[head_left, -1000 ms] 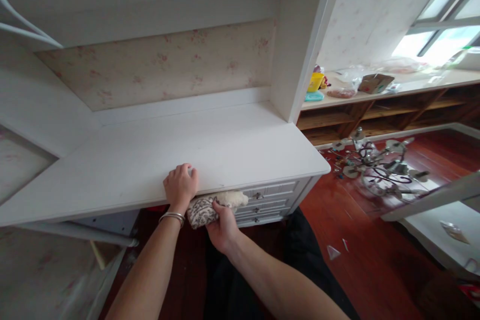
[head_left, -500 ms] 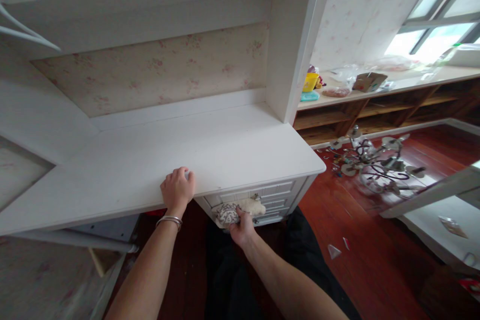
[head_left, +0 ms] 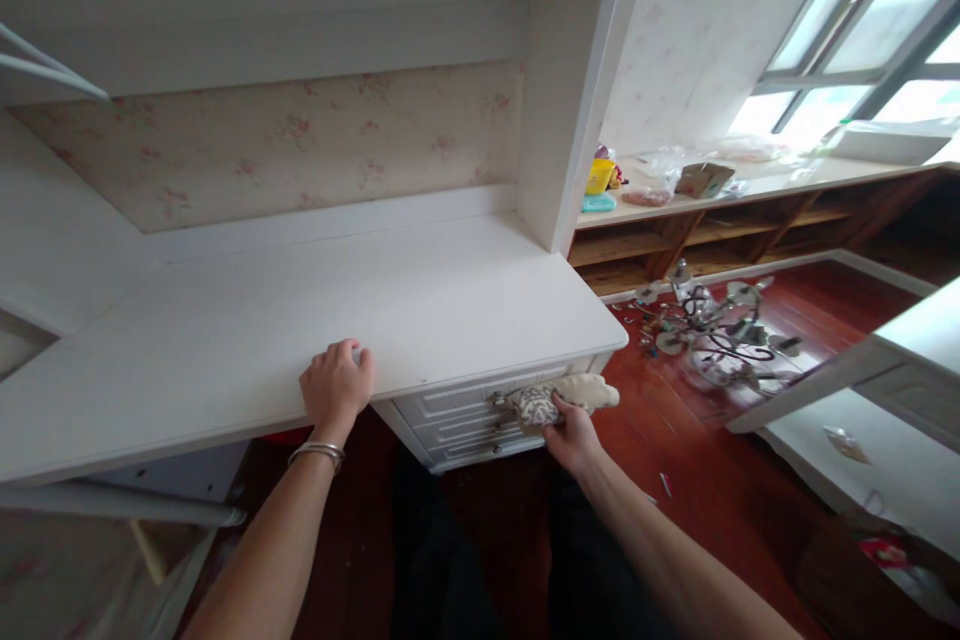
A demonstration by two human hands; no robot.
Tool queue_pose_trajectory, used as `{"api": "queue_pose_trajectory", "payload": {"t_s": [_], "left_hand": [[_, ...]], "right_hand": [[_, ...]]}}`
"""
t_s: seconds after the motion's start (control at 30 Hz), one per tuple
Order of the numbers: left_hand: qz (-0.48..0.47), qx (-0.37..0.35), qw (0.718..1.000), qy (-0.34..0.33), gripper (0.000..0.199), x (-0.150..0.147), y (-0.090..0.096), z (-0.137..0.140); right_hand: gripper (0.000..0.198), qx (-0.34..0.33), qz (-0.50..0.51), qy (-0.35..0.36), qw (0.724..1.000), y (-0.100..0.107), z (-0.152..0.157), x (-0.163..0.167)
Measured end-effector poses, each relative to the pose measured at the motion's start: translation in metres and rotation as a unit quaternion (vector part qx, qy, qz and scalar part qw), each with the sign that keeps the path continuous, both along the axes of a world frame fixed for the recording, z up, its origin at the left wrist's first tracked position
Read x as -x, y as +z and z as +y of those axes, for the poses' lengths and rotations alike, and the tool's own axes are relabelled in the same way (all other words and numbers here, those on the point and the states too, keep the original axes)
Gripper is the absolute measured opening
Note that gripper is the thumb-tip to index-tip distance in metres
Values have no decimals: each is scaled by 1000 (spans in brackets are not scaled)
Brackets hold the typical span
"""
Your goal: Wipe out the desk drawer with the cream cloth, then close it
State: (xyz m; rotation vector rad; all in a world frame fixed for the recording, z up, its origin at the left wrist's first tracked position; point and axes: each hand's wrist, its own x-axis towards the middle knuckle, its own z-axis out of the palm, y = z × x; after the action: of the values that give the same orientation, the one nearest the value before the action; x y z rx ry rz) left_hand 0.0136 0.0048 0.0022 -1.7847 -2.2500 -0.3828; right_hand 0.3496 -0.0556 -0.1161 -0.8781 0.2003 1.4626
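My left hand (head_left: 335,384) rests with curled fingers on the front edge of a white desk top (head_left: 315,310); a metal bangle sits on that wrist. My right hand (head_left: 572,436) grips a patterned brown-and-cream cloth (head_left: 559,398) and presses it against the white drawer fronts (head_left: 465,415) below the desk's right end. The cloth's pale fluffy end sticks out to the right, past the drawer unit's corner.
A white upright panel (head_left: 562,90) bounds the desk on the right. Beyond it a low wooden shelf (head_left: 720,210) carries a yellow cup, bags and a box. A dismantled chandelier (head_left: 705,330) lies on the red wood floor. White furniture (head_left: 885,390) stands at right.
My right hand has slid the cloth rightwards along the drawer fronts, from just beside my left hand to the unit's right corner. The left hand stays on the desk edge.
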Motion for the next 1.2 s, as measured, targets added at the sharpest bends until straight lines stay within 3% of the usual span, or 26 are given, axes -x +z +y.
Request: {"api": "queue_pose_trajectory", "payload": {"t_s": [0.1, 0.23, 0.37, 0.53, 0.7, 0.83, 0.97, 1.2], "left_hand": [[5, -7, 1000, -2, 36, 0, 0, -1], [5, -7, 1000, -2, 36, 0, 0, -2], [3, -12, 1000, 0, 35, 1, -2, -2], [-3, -15, 1000, -2, 35, 2, -3, -2], [-4, -15, 1000, -5, 35, 2, -3, -3], [4, -22, 1000, -3, 35, 2, -4, -2], [3, -21, 1000, -5, 34, 2, -4, -2], [-2, -16, 1000, -2, 34, 2, -3, -1]], "right_hand": [[27, 23, -16, -15, 999, 27, -4, -11], [31, -31, -17, -15, 999, 58, -11, -1], [31, -41, 22, 19, 999, 75, -20, 30], [26, -45, 86, 107, 990, 79, -29, 91], [23, -39, 172, 169, 970, 70, -30, 157], [20, -7, 183, 190, 965, 51, -29, 189], [20, 4, 177, 166, 970, 23, -28, 198], [27, 27, 184, 118, 975, -24, -20, 182]]}}
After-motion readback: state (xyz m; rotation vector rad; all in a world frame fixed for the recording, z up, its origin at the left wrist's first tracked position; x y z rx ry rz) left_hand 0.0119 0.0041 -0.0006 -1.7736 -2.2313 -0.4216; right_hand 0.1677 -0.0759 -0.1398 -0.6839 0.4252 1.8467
